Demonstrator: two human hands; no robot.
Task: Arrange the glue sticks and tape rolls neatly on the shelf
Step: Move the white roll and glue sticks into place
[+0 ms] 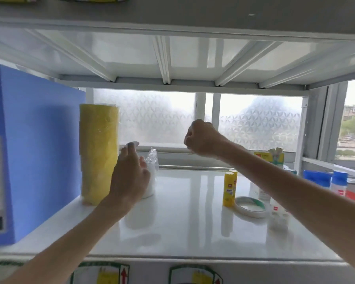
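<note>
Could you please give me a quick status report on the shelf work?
Left hand open, against white wrapped stack. Right hand raised, fisted, nothing visible in it. Glue sticks and flat tape roll loose at right. Shelf middle bare.

Red up-arrow on shelf-edge label (123, 274); glue stick (229, 189), binder (39, 150) labels unreadable.

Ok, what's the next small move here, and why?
Probably bring the right hand down to the flat tape roll beside the yellow glue sticks: that hand is raised in a fist, seemingly empty, and the roll lies apart from the yellow tape stack.
</note>
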